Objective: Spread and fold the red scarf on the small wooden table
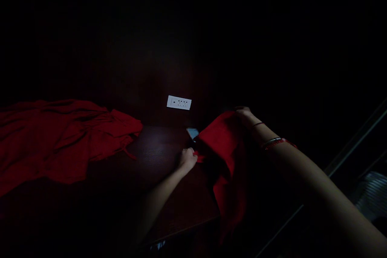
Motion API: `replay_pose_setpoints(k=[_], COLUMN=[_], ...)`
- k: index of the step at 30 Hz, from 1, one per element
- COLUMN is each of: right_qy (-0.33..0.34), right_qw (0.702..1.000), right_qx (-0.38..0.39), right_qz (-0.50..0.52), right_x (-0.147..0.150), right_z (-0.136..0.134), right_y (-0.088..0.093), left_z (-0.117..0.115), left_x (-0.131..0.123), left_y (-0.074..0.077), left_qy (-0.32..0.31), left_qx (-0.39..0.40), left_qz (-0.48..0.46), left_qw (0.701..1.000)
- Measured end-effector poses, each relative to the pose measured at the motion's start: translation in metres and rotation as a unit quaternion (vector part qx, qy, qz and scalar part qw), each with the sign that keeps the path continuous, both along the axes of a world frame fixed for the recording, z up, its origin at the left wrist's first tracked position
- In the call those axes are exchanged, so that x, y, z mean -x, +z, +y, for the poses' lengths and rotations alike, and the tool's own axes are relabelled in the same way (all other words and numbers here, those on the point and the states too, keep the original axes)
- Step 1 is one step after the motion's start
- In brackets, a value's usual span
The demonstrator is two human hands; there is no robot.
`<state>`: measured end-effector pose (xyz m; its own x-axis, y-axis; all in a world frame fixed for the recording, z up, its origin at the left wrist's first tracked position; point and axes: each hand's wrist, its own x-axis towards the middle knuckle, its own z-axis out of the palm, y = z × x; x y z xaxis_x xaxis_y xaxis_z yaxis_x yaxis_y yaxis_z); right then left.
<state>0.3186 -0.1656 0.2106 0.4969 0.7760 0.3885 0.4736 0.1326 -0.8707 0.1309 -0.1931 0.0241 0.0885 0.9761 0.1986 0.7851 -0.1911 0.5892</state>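
Observation:
A piece of red cloth (pixel 220 141) hangs between my two hands over the right end of a dark wooden table (pixel 157 145). My left hand (pixel 188 160) is closed on its near left corner. Farther right and higher, my right hand (pixel 243 111) grips its upper edge, with the fingers partly hidden. The lower part of the cloth drops past the table's edge. To the left, a larger red garment (pixel 66 141) lies crumpled on the table, a thin strap sticking out on its right side.
A white socket plate (pixel 179 102) is set in the dark surface behind the table. A small pale blue item (pixel 192 133) lies by the cloth, partly covered. Something striped and pale (pixel 373 193) shows dimly at the lower right. Most of the room is too dark to make out.

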Motion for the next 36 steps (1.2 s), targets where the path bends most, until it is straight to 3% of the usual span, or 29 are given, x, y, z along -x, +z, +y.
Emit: replay_pose_setpoints(k=[3,5,7,9,11,14,17,19,21,26,28,33,36], right_qy=[0.007,0.024,0.046,0.069,0.077,0.097,0.121,0.139,0.161,0.216,0.229,0.236,0.238], right_qw=[0.997,0.991,0.984,0.977,0.976,0.972,0.966,0.959,0.950,0.926,0.924,0.927,0.933], right_qx=[0.025,0.033,0.040,0.057,0.098,0.150,0.196,0.227,0.260,0.309,0.305,0.290,0.271], right_qz=[0.076,0.127,0.170,0.195,0.178,0.155,0.122,0.095,0.067,-0.003,-0.016,-0.013,0.000], right_x=[0.021,0.047,0.081,0.119,0.154,0.187,0.194,0.190,0.182,0.172,0.174,0.193,0.199], right_z=[0.001,0.004,0.008,0.009,0.007,0.001,-0.001,0.002,0.007,0.024,0.032,0.047,0.055], right_y=[-0.008,-0.022,-0.044,-0.075,-0.111,-0.159,-0.187,-0.194,-0.196,-0.189,-0.185,-0.178,-0.175], left_z=[-0.001,-0.012,-0.032,-0.054,-0.072,-0.087,-0.093,-0.095,-0.096,-0.096,-0.095,-0.095,-0.099], left_x=[0.078,0.133,0.179,0.212,0.235,0.259,0.278,0.287,0.295,0.312,0.314,0.316,0.328], left_y=[0.045,0.084,0.116,0.129,0.115,0.061,0.007,-0.009,-0.010,0.011,0.010,-0.005,0.007], left_qy=[0.047,0.112,0.176,0.207,0.169,0.094,0.160,0.153,0.146,0.138,0.125,0.118,0.101], left_qx=[-0.044,-0.147,-0.261,-0.330,-0.302,-0.105,0.007,0.024,0.015,-0.079,-0.114,-0.118,-0.152], left_qz=[-0.006,-0.010,0.034,0.093,0.170,0.262,0.288,0.279,0.273,0.331,0.324,0.258,0.258], left_qw=[0.998,0.983,0.949,0.916,0.923,0.955,0.944,0.948,0.951,0.930,0.931,0.952,0.949])
